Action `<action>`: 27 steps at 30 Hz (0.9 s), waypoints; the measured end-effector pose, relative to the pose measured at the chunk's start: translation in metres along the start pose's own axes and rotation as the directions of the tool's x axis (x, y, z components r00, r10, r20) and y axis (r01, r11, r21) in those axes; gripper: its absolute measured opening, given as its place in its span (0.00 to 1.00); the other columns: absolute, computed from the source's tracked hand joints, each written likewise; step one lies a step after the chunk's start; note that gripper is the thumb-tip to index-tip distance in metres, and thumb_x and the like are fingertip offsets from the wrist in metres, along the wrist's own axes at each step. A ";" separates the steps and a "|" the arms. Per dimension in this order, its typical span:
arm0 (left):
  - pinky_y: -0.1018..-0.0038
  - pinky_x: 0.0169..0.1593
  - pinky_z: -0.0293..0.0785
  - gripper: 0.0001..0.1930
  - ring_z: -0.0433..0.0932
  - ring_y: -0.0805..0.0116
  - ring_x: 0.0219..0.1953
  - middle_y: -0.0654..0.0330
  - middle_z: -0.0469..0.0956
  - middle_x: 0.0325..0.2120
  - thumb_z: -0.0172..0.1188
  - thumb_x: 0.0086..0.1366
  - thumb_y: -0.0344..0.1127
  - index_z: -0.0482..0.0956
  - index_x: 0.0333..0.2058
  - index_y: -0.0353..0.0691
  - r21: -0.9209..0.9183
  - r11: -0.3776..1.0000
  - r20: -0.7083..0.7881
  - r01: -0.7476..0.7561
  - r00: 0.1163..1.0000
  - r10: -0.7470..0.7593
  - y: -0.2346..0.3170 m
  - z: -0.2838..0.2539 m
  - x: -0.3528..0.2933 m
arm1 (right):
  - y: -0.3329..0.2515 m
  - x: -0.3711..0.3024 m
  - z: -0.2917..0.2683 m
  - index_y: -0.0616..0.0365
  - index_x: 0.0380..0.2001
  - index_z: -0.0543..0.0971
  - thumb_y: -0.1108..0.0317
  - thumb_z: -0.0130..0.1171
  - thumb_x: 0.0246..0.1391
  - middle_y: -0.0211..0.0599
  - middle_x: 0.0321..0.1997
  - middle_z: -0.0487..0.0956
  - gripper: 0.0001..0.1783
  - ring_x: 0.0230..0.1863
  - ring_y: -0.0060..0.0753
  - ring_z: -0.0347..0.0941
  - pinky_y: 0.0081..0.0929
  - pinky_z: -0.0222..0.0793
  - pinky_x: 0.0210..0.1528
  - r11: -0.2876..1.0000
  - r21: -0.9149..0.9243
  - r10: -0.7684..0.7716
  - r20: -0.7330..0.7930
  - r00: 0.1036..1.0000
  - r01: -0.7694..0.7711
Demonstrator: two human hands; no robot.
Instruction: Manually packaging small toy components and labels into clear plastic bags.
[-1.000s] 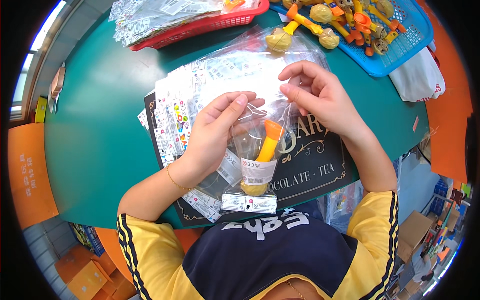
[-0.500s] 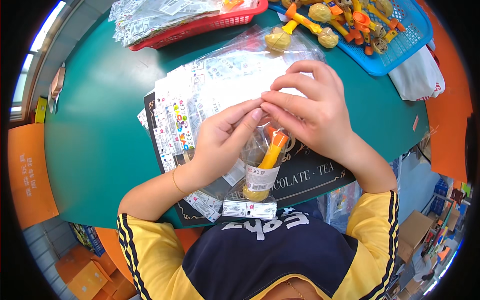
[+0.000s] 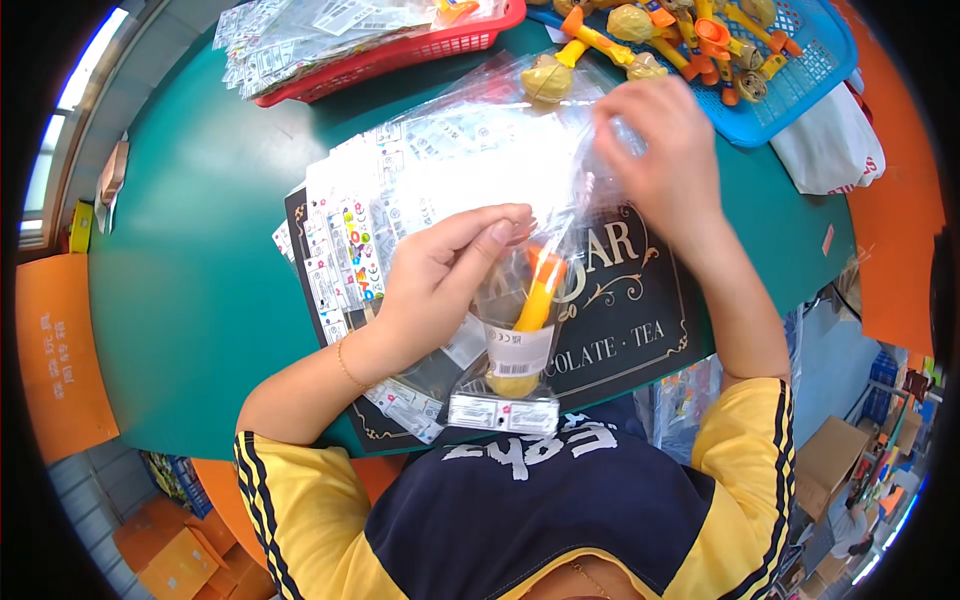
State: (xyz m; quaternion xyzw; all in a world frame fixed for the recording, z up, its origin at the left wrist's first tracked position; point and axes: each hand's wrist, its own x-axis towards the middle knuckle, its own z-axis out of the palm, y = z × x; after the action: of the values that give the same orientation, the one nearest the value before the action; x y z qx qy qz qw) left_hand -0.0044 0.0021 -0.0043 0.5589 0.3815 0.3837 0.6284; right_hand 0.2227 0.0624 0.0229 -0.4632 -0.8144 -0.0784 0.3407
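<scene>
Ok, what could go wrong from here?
The left grip seems to pinch the clear bag near its upper end; if it slackens, the yellow-and-orange toy inside might slip. A loose toy lies at the far edge of the bag stack, and could roll if those thin bags get nudged.

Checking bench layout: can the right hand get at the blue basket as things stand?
Likely yes: the right hand is near the blue basket, with green tabletop between and nothing visibly blocking. Blur hides whether it grips the clear plastic beside it.
</scene>
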 end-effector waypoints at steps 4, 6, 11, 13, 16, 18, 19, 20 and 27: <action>0.74 0.51 0.71 0.15 0.73 0.65 0.49 0.51 0.74 0.44 0.45 0.68 0.34 0.70 0.49 0.29 -0.293 0.951 -0.044 0.103 0.992 -0.121 -0.001 -0.003 0.005 | 0.047 -0.010 -0.016 0.60 0.26 0.77 0.72 0.55 0.43 0.38 0.33 0.76 0.04 0.36 0.44 0.72 0.34 0.68 0.39 0.933 -0.300 0.293 0.317 0.902 -0.197; 0.71 0.53 0.69 0.16 0.72 0.64 0.51 0.50 0.73 0.45 0.43 0.69 0.35 0.67 0.49 0.30 -0.362 0.930 -0.038 0.064 0.996 -0.083 -0.004 -0.005 0.006 | 0.055 -0.010 -0.025 0.59 0.26 0.78 0.72 0.54 0.44 0.38 0.34 0.77 0.05 0.37 0.44 0.72 0.35 0.68 0.39 0.850 -0.478 0.466 0.481 0.742 -0.224; 0.70 0.53 0.69 0.15 0.72 0.64 0.50 0.49 0.73 0.44 0.42 0.70 0.36 0.67 0.47 0.31 -0.405 0.910 -0.063 0.094 0.989 -0.130 -0.002 -0.005 0.009 | 0.046 -0.011 -0.035 0.58 0.34 0.78 0.75 0.52 0.45 0.40 0.37 0.76 0.11 0.41 0.45 0.72 0.35 0.68 0.42 0.906 -0.363 0.355 0.373 0.857 -0.217; 0.70 0.53 0.70 0.15 0.72 0.63 0.50 0.48 0.73 0.44 0.42 0.70 0.37 0.67 0.47 0.31 -0.410 0.905 -0.063 0.114 0.986 -0.153 -0.002 -0.005 0.010 | 0.029 -0.008 -0.030 0.59 0.40 0.76 0.77 0.49 0.47 0.41 0.39 0.76 0.15 0.42 0.43 0.72 0.32 0.68 0.44 0.994 -0.059 0.105 0.250 0.963 -0.093; 0.69 0.52 0.70 0.15 0.73 0.63 0.49 0.48 0.73 0.45 0.42 0.70 0.37 0.67 0.47 0.32 -0.408 0.908 -0.088 0.098 0.985 -0.145 -0.004 -0.006 0.009 | -0.008 -0.002 -0.023 0.61 0.43 0.75 0.75 0.47 0.52 0.39 0.34 0.76 0.15 0.36 0.30 0.73 0.23 0.67 0.38 0.905 0.352 0.093 0.383 0.919 -0.238; 0.70 0.52 0.70 0.15 0.74 0.62 0.48 0.48 0.73 0.45 0.42 0.70 0.37 0.67 0.47 0.32 -0.422 0.904 -0.106 0.072 0.986 -0.128 -0.003 -0.007 0.009 | -0.022 -0.003 -0.024 0.63 0.42 0.75 0.73 0.46 0.55 0.36 0.29 0.77 0.13 0.30 0.23 0.72 0.20 0.67 0.33 0.740 0.415 0.175 0.641 0.747 -0.530; 0.70 0.52 0.70 0.15 0.74 0.62 0.48 0.48 0.73 0.45 0.42 0.70 0.37 0.67 0.47 0.32 -0.422 0.904 -0.104 0.073 0.986 -0.129 -0.003 -0.007 0.010 | -0.025 -0.004 -0.023 0.63 0.41 0.75 0.71 0.47 0.56 0.33 0.26 0.76 0.12 0.27 0.18 0.71 0.18 0.66 0.29 0.653 0.404 0.206 0.719 0.664 -0.640; 0.70 0.51 0.70 0.15 0.74 0.62 0.47 0.48 0.73 0.44 0.42 0.70 0.37 0.66 0.47 0.33 -0.425 0.902 -0.098 0.076 0.987 -0.129 -0.004 -0.007 0.010 | -0.025 -0.005 -0.023 0.63 0.41 0.75 0.71 0.47 0.56 0.33 0.26 0.76 0.12 0.27 0.18 0.71 0.18 0.66 0.29 0.653 0.403 0.208 0.718 0.664 -0.641; 0.72 0.49 0.71 0.14 0.75 0.61 0.46 0.49 0.73 0.44 0.41 0.70 0.38 0.66 0.47 0.35 -0.420 0.904 -0.130 0.079 0.981 -0.146 0.001 -0.007 0.006 | -0.024 -0.011 -0.020 0.63 0.28 0.73 0.72 0.49 0.52 0.32 0.26 0.74 0.06 0.29 0.19 0.69 0.19 0.64 0.32 0.645 0.513 0.277 0.533 0.799 -0.566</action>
State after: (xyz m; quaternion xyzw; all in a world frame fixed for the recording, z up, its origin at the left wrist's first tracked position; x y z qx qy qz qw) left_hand -0.0080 0.0103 -0.0040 0.3583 0.3721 0.4618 0.7210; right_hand 0.2168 0.0326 0.0359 -0.5015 -0.7063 0.3912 0.3108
